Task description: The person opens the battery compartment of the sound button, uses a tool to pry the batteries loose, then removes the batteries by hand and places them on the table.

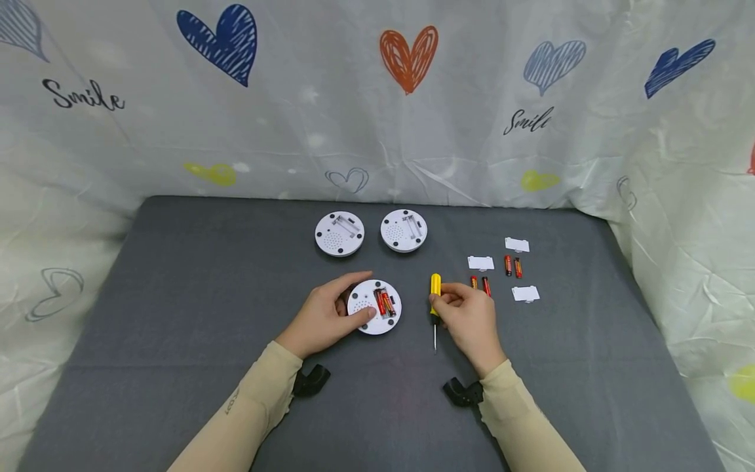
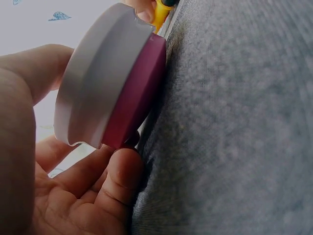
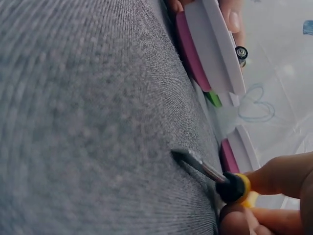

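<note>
My left hand [image 1: 323,317] holds a round white battery-powered device [image 1: 385,326] near the front middle of the table, thumb over its face and the other fingers around its far side. Two red batteries [image 1: 385,303] sit in its uncovered compartment; one battery end [image 3: 241,52] stands above the rim in the right wrist view. From the left wrist, the device shows a white side wall [image 2: 93,83] and a magenta part [image 2: 139,93] toward the cloth. My right hand [image 1: 473,320] pinches a screwdriver [image 1: 436,286] by its yellow handle, the metal tip [image 3: 183,155] pointing toward me, low over the cloth.
Two similar round devices, one at left [image 1: 336,242] and one at right [image 1: 403,244], lie farther back with uncovered compartments. Right of my hand are white covers [image 1: 525,294] and loose red batteries [image 1: 508,265]. A printed curtain [image 1: 354,131] hangs behind the grey table [image 1: 206,275].
</note>
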A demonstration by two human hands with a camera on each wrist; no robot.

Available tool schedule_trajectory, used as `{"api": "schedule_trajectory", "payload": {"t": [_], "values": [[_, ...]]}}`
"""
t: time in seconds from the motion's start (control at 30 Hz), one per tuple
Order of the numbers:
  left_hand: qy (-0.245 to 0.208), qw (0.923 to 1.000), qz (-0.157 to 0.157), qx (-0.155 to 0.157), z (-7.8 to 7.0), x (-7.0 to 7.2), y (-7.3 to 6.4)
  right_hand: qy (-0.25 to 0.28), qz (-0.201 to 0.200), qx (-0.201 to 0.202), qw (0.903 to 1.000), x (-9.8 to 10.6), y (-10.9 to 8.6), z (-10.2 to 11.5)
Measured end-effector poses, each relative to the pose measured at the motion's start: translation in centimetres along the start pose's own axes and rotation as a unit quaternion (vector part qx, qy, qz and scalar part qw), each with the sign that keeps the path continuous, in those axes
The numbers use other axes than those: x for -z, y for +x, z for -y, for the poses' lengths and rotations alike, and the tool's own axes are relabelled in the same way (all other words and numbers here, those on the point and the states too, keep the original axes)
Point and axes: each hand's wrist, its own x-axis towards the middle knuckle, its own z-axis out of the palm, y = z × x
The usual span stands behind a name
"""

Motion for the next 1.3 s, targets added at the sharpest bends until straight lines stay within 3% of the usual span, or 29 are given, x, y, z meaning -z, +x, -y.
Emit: {"api": "schedule_trajectory", "payload": {"t": [0.23,0.47,0.63,0.73,0.8,0.9,1.0,1.17,1.3], "values": [[0.012,0.9999,0.003,0.008,0.1,-0.1,0.0,-0.096,0.01,0.031,0.9949,-0.1,0.0,0.2],[0.001,0.9998,0.019,0.011,0.3,-0.1,-0.1,-0.119,0.018,0.037,0.992,-0.1,0.0,0.4],[-0.001,0.9993,0.038,0.001,0.5,-0.2,0.0,-0.108,-0.031,0.067,0.9914,-0.1,-0.1,0.3],[0.001,0.999,0.044,-0.011,0.6,-0.1,0.0,-0.066,-0.076,0.121,0.9876,-0.1,-0.1,0.2],[0.009,0.9987,0.047,-0.015,0.6,0.0,0.0,-0.019,-0.084,0.167,0.9823,-0.2,-0.1,0.1],[0.029,0.9982,0.05,-0.015,0.5,0.1,-0.1,0.048,-0.054,0.228,0.971,-0.5,-0.2,0.2],[0.046,0.9975,0.052,-0.014,0.4,0.2,-0.2,0.078,0.006,0.265,0.9611,-0.9,-0.5,0.5],[0.054,0.9968,0.055,-0.02,0.3,0.2,-0.2,0.062,0.105,0.289,0.9495,-1.9,-1.1,1.0],[0.055,0.9965,0.058,-0.022,0.2,0.2,-0.2,0.036,0.14,0.295,0.9444,-2.4,-1.3,1.0]]}}
